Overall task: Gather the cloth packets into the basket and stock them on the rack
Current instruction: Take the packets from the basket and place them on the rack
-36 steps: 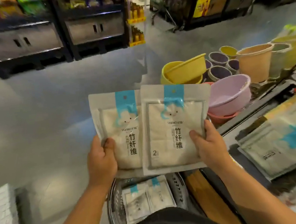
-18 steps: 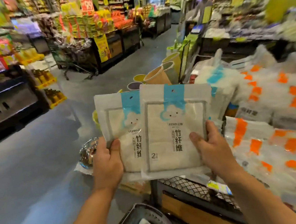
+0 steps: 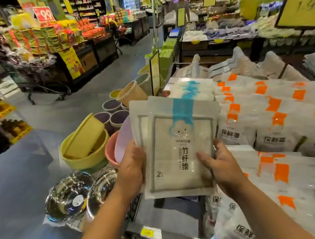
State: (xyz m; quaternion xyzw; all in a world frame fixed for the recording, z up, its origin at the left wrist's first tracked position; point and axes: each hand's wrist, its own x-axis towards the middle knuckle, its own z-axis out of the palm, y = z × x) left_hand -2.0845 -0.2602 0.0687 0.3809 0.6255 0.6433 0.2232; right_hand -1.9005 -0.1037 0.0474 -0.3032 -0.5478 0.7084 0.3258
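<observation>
1. Left hand [image 3: 132,166] and right hand [image 3: 221,164] grip the stacked white, blue-striped cloth packets [image 3: 176,148] by their sides, above the dark mesh rack [image 3: 170,222].
2. Orange-marked white bags [image 3: 279,111] fill the rack's right.
3. Shiny steel bowls [image 3: 69,193] and yellow plastic basins [image 3: 84,145] sit left, beside the grey aisle floor [image 3: 56,113].

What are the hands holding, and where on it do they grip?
Two overlapped cloth packets. The left hand grips their lower left edge; the right hand grips the lower right edge, thumb on the front.
</observation>
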